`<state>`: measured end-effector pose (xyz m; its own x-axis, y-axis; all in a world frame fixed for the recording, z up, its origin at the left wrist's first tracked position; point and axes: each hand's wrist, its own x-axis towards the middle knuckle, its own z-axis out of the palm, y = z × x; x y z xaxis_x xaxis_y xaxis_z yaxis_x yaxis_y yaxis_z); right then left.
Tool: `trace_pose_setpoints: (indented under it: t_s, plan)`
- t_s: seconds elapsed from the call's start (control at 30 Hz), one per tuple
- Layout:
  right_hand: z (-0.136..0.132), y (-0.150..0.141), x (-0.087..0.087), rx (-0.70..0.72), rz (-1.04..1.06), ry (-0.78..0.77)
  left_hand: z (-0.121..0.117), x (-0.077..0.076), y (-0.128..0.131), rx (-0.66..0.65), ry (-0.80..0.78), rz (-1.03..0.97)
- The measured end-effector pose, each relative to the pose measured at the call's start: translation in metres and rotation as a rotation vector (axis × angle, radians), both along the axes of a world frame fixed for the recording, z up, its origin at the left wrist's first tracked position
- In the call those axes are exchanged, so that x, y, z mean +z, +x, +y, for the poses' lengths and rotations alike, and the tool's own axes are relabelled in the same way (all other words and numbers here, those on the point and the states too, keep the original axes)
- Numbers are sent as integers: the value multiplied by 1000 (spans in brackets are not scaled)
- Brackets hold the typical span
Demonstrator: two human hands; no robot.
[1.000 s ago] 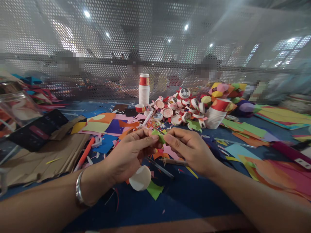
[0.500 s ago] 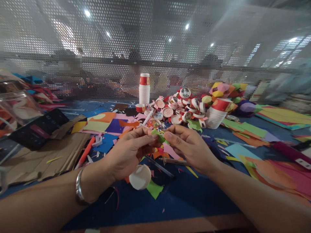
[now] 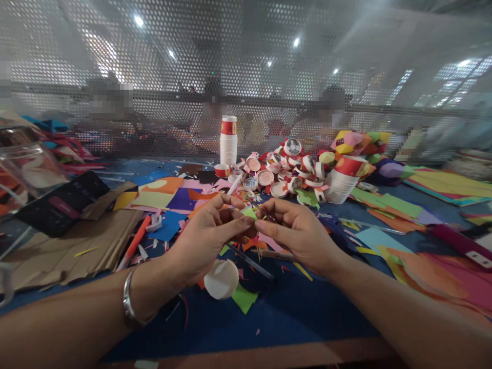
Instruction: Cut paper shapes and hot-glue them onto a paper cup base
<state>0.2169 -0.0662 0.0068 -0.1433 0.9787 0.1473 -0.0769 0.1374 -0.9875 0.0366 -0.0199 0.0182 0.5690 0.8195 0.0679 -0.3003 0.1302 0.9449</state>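
Note:
A small piece of light green paper (image 3: 250, 212) is between my two hands, above the middle of the table. The fingers and thumb of my left hand (image 3: 203, 238) pinch its left side. My right hand (image 3: 305, 236) has its thumb and fingertips closed at the right edge of the paper. By those right fingers shows a thin dark object, too small to name. Below my left hand lies a round white paper piece like a cut cup bottom (image 3: 221, 280). A green paper scrap (image 3: 245, 298) lies beside it.
A pile of cut cup bottoms with printed discs (image 3: 265, 178) lies ahead. Paper cups stand in an upright stack (image 3: 229, 148) and a tilted stack (image 3: 343, 184). Cardboard (image 3: 69, 256) and a dark phone-like object (image 3: 63, 204) lie left; coloured paper sheets (image 3: 434, 277) lie right.
My fingers have shifted on the green paper, which now shows a lighter face. My left thumb reaches further right, closer to my right thumb. The things on the table look unchanged.

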Motion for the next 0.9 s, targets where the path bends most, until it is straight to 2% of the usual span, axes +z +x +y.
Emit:
trace_pose_setpoints:
  t_s: [0.27, 0.33, 0.5, 0.67, 0.8, 0.9]
  plan:
    - [0, -2, 4, -71, -79, 95, 1, -1, 0, 43, 85, 93]
    - [0, -1, 3, -73, -82, 86, 2, -3, -1, 44, 109, 110]
    - [-3, 0, 3, -52, -34, -52, 2, -2, -2, 42, 225, 174]
    - [-2, -1, 3, -74, -68, 28, 1, 2, 0, 101, 303, 227]
    - [-2, -2, 4, -86, -52, 25, -2, 4, 2, 122, 275, 232]
    - [-2, -3, 4, -101, -56, 24, -3, 4, 1, 155, 320, 294]
